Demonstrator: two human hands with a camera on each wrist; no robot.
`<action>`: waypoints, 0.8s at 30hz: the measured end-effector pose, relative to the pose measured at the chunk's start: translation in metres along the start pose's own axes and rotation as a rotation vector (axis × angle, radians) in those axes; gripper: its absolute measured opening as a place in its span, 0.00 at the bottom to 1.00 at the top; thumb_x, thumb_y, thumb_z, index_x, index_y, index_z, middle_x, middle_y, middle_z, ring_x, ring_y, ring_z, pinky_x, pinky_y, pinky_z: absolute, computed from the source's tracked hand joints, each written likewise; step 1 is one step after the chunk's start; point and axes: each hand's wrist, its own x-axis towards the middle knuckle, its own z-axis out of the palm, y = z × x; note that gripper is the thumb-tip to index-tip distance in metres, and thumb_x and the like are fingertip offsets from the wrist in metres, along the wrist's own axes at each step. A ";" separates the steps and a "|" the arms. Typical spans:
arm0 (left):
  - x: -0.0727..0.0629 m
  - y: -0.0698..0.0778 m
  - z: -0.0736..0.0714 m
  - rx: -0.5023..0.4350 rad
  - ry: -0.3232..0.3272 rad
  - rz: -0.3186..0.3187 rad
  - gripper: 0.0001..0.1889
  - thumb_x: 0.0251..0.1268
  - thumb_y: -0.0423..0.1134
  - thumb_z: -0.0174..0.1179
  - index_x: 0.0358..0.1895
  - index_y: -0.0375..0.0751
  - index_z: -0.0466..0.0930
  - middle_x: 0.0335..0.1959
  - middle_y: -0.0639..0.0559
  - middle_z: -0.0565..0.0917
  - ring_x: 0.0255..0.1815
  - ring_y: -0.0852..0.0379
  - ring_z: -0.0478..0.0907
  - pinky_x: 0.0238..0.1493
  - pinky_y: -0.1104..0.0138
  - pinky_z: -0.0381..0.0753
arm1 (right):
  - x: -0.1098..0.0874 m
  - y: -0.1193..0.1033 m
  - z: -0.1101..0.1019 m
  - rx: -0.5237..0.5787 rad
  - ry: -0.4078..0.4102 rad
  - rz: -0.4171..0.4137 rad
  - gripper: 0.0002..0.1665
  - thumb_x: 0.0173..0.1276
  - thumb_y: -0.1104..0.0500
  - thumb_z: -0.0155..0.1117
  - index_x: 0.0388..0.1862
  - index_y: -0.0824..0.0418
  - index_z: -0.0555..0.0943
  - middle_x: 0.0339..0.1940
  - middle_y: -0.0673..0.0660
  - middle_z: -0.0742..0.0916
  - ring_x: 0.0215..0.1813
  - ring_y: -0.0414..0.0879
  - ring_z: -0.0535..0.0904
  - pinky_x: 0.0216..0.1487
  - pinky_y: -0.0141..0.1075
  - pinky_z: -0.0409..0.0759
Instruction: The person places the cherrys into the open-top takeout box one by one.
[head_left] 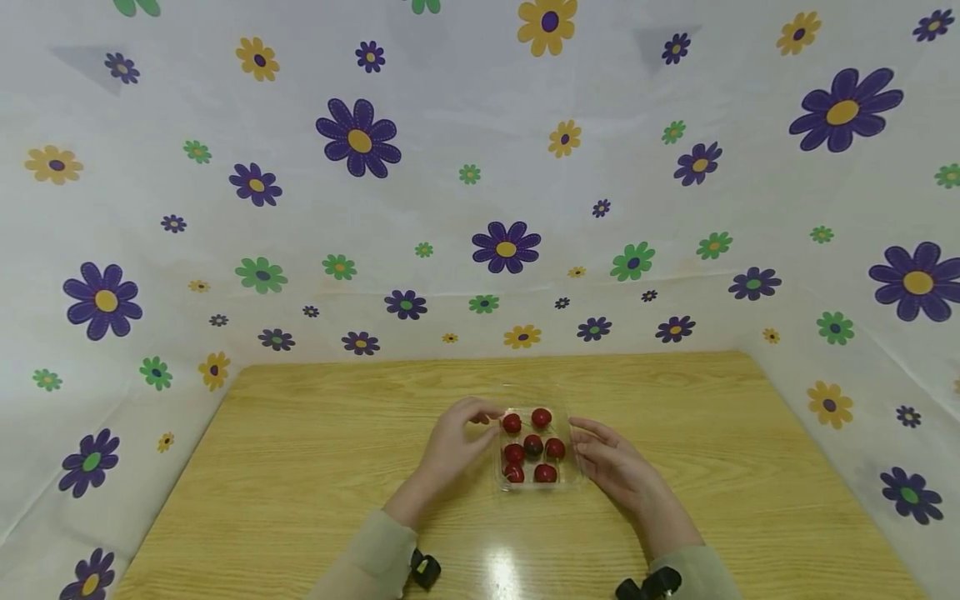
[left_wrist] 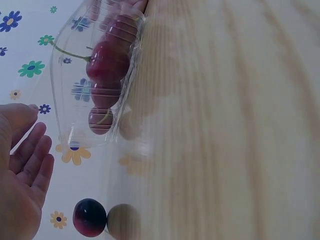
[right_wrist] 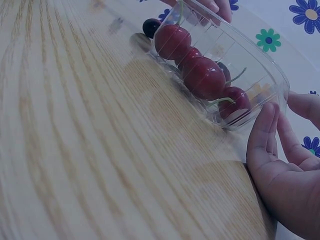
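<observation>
A clear plastic box [head_left: 573, 477] with several red cherries [head_left: 545, 473] in it stands on the table. My left hand [head_left: 453, 442] is at its left side, thumb and fingers bent with a gap between them; in the left wrist view this hand [left_wrist: 22, 182] shows nothing in its grasp. My right hand [head_left: 626, 475] lies along the box's right side, its mostly straight fingers [right_wrist: 261, 132] touching the corner. A dark cherry [left_wrist: 89, 217] sits on the table outside the box, near my left hand; in the head view that hand appears to hide it.
The wooden table [head_left: 315, 475] reaches to a white cloth with printed flowers [head_left: 420, 217] at the back and both sides. Black straps [head_left: 425, 569] circle both wrists. Light glares off the tabletop in front of the box.
</observation>
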 end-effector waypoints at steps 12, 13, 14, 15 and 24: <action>-0.008 -0.010 -0.015 -0.019 0.052 -0.095 0.12 0.69 0.30 0.70 0.52 0.45 0.88 0.50 0.50 0.89 0.49 0.51 0.84 0.48 0.54 0.88 | -0.001 -0.001 0.001 0.003 0.022 0.013 0.25 0.82 0.72 0.50 0.61 0.46 0.82 0.53 0.46 0.84 0.52 0.34 0.81 0.56 0.26 0.82; -0.008 -0.011 -0.017 -0.023 0.053 -0.097 0.11 0.69 0.30 0.70 0.52 0.44 0.88 0.50 0.50 0.89 0.49 0.51 0.84 0.48 0.54 0.88 | -0.001 -0.001 0.001 0.003 0.023 0.014 0.25 0.82 0.72 0.50 0.61 0.46 0.82 0.53 0.46 0.84 0.52 0.34 0.81 0.57 0.26 0.82; -0.009 -0.013 -0.018 -0.024 0.055 -0.099 0.11 0.69 0.30 0.70 0.52 0.44 0.88 0.50 0.49 0.89 0.50 0.51 0.84 0.50 0.54 0.88 | -0.001 -0.001 0.001 0.005 0.025 0.016 0.25 0.82 0.72 0.50 0.61 0.46 0.82 0.53 0.46 0.84 0.52 0.34 0.81 0.57 0.26 0.82; -0.009 -0.014 -0.019 -0.023 0.058 -0.101 0.11 0.69 0.30 0.70 0.51 0.44 0.88 0.50 0.49 0.89 0.49 0.51 0.84 0.51 0.54 0.88 | -0.001 -0.001 0.001 0.004 0.026 0.017 0.25 0.82 0.72 0.50 0.61 0.46 0.82 0.53 0.47 0.84 0.52 0.34 0.81 0.57 0.26 0.82; -0.014 -0.022 -0.031 0.002 0.106 -0.053 0.10 0.67 0.27 0.71 0.50 0.36 0.88 0.48 0.44 0.89 0.46 0.47 0.86 0.49 0.52 0.89 | 0.000 -0.002 -0.001 0.008 0.019 0.016 0.25 0.82 0.72 0.50 0.61 0.46 0.81 0.53 0.47 0.84 0.52 0.34 0.82 0.56 0.26 0.83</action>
